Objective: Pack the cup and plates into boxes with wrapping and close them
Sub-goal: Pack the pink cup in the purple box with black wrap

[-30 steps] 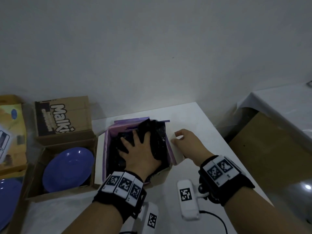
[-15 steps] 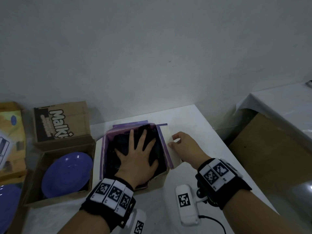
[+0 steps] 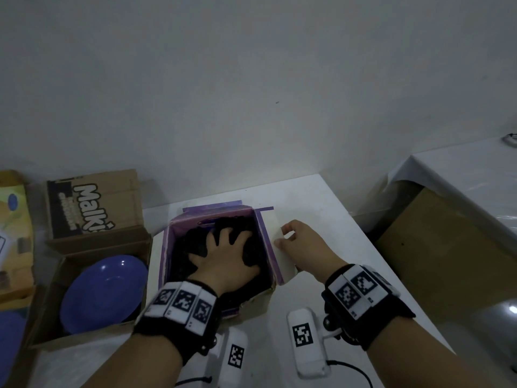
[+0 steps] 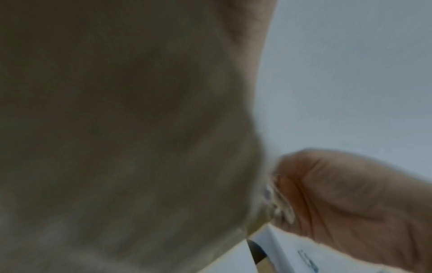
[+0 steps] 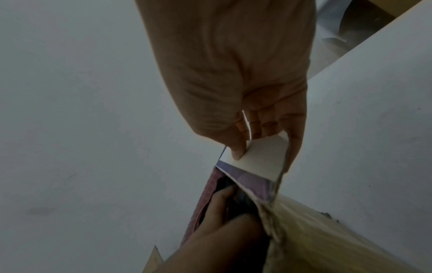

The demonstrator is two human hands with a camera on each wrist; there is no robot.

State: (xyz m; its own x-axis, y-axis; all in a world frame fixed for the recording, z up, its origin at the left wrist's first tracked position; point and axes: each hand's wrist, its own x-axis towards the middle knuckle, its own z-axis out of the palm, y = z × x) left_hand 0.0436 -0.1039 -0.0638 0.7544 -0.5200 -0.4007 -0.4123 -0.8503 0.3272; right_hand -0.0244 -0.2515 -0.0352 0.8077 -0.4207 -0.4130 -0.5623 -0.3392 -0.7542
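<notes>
A purple-lined cardboard box (image 3: 165, 256) stands open in the middle of the white table (image 3: 316, 203), filled with black wrapping (image 3: 195, 239). My left hand (image 3: 226, 256) lies flat on that wrapping with fingers spread and presses it down. My right hand (image 3: 296, 242) pinches the box's right flap (image 3: 282, 253) between thumb and fingers; the right wrist view shows the same flap (image 5: 261, 157) held up beside the left hand (image 5: 222, 206). What the wrapping covers is hidden. The left wrist view is blurred, mostly a cardboard wall (image 4: 117, 129).
At the left a brown box (image 3: 92, 247) with its lid up holds a blue plate (image 3: 103, 289). Another blue plate (image 3: 9, 337) shows at the far left edge beside a yellow carton (image 3: 14, 219). To the right, beyond a gap, stands a second white table (image 3: 461, 175).
The black wrapping that bulged above the box rim is now pressed down inside, my left hand spread flat on it. My right hand has kept its pinch on the right flap.
</notes>
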